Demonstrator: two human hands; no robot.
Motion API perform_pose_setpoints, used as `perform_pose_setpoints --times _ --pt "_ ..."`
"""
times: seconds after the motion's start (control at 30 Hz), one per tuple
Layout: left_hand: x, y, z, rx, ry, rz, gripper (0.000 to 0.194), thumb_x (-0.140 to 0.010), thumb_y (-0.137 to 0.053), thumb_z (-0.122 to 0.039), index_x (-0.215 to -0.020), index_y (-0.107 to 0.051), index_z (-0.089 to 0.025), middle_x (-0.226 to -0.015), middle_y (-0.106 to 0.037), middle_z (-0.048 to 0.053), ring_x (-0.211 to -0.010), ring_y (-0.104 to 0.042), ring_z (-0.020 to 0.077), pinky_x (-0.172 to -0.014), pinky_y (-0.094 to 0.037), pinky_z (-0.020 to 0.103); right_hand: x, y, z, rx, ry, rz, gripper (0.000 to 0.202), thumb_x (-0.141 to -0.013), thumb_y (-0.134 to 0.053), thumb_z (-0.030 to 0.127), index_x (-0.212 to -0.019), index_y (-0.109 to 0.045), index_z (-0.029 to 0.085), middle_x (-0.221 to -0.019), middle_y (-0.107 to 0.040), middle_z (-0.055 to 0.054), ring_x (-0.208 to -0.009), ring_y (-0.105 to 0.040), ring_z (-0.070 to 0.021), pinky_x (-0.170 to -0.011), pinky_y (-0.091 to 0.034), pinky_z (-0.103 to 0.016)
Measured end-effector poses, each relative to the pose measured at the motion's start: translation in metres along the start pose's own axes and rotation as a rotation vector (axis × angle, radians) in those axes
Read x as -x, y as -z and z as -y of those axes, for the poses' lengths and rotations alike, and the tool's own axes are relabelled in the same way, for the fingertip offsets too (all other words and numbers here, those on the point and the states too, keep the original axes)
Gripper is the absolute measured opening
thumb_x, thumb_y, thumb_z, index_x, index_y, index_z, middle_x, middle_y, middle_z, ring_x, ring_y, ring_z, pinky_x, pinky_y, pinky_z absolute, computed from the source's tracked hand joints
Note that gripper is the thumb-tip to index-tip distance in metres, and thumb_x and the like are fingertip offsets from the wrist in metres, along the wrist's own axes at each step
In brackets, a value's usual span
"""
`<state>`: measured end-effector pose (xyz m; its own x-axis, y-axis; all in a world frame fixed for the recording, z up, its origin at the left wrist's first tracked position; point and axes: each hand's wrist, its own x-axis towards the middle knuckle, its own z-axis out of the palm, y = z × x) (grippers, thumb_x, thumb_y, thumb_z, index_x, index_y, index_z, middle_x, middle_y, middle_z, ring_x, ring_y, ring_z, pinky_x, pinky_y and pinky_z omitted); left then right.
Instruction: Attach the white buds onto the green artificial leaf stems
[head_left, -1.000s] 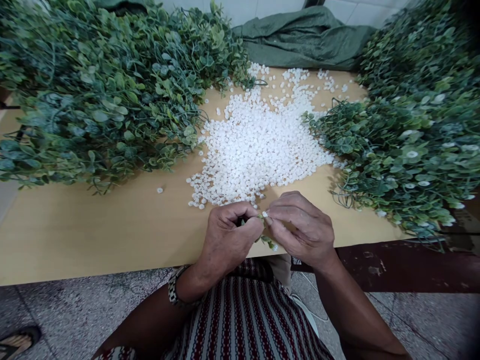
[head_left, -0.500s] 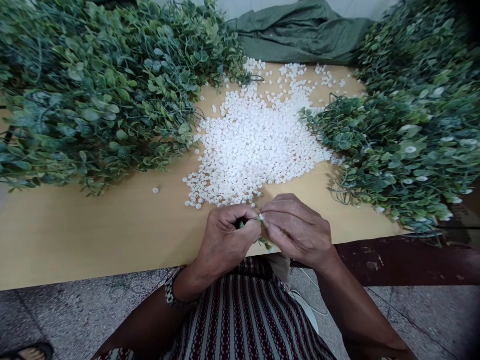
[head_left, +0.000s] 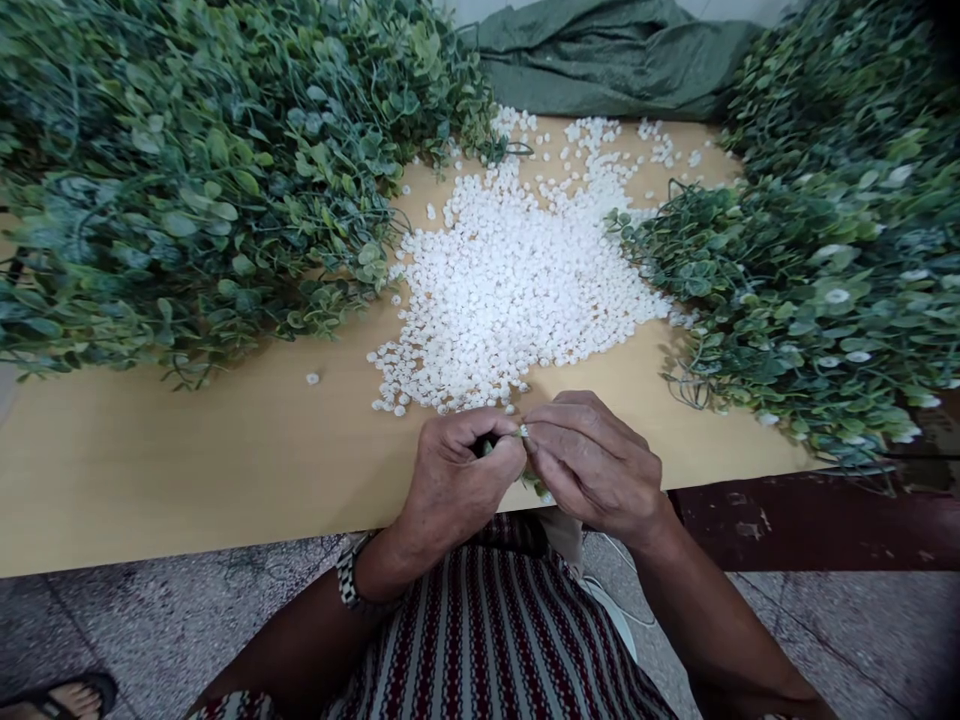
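Sprig pinched between left hand and right hand fingertips

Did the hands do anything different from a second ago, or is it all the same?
Almost the same. The left hand and right hand stay pressed together at the table edge, pinching a small green sprig with a tiny white piece at the fingertips. Nothing was picked up or let go. The white pile and the leafy heaps did not move; only the view shifted slightly.

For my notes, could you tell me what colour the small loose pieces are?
White; head view.
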<state>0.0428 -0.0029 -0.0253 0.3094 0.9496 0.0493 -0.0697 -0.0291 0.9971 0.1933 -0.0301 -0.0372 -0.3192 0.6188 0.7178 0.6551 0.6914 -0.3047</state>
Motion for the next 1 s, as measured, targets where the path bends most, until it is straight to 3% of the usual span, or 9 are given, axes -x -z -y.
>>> perform_pose_setpoints --times 0.33,0.47,0.57,0.63,0.8,1.0 --pt "0.000 0.000 0.000 -0.038 0.026 0.026 0.022 -0.069 -0.047 -0.005 -0.049 -0.051 -0.014 -0.048 -0.038 -0.006 -0.047 -0.033 0.0050 -0.043 -0.027 0.016 0.001 -0.001 -0.003 -0.095 0.005 0.018 0.022 -0.079 -0.055 -0.001 -0.098 -0.060 0.009 -0.090 -0.065 -0.015 -0.085 -0.062 -0.0204 -0.071 -0.056 -0.040" --pt "0.000 0.001 -0.002 -0.004 0.109 0.040 0.017 -0.072 -0.053 -0.009 -0.055 -0.055 -0.014 -0.050 -0.044 -0.005 -0.048 -0.037 0.0061 -0.045 -0.031 0.018 0.000 0.005 -0.006 -0.168 -0.144 0.065 0.023 -0.082 -0.055 0.003 -0.101 -0.062 0.014 -0.092 -0.066 -0.011 -0.087 -0.063 -0.0184 -0.072 -0.055 -0.035" --pt "0.001 0.003 -0.002 0.079 0.156 0.040 0.014 -0.077 -0.057 -0.017 -0.063 -0.059 -0.015 -0.056 -0.050 -0.003 -0.051 -0.042 0.0077 -0.048 -0.035 0.020 -0.003 0.013 -0.006 -0.243 -0.313 -0.022 0.019 -0.084 -0.054 0.006 -0.097 -0.064 0.018 -0.088 -0.067 -0.006 -0.085 -0.063 -0.0154 -0.071 -0.053 -0.031" --pt "0.003 0.004 0.000 0.159 0.143 0.059 0.013 -0.080 -0.057 -0.022 -0.069 -0.061 -0.016 -0.062 -0.053 -0.001 -0.053 -0.044 0.0085 -0.050 -0.037 0.020 -0.004 0.017 -0.004 -0.329 -0.392 -0.033 0.014 -0.085 -0.056 0.009 -0.092 -0.064 0.018 -0.081 -0.066 -0.003 -0.078 -0.062 -0.0130 -0.068 -0.051 -0.028" --pt "0.006 0.006 0.003 0.285 0.059 0.038 0.009 -0.080 -0.055 -0.024 -0.082 -0.062 -0.019 -0.069 -0.054 0.000 -0.055 -0.044 0.0100 -0.053 -0.040 0.022 -0.006 0.015 0.002 -0.488 -0.521 0.125 0.005 -0.083 -0.062 0.016 -0.087 -0.062 0.018 -0.076 -0.061 0.001 -0.068 -0.057 -0.0098 -0.061 -0.047 -0.023" --pt "0.009 0.008 -0.002 0.183 -0.016 0.135 0.010 -0.073 -0.056 -0.019 -0.082 -0.058 -0.019 -0.079 -0.052 0.003 -0.074 -0.050 0.0161 -0.065 -0.042 0.027 -0.008 0.009 0.005 -0.550 -0.456 0.097 0.004 -0.084 -0.059 0.014 -0.085 -0.062 0.017 -0.073 -0.060 0.000 -0.065 -0.055 -0.0095 -0.059 -0.045 -0.023"
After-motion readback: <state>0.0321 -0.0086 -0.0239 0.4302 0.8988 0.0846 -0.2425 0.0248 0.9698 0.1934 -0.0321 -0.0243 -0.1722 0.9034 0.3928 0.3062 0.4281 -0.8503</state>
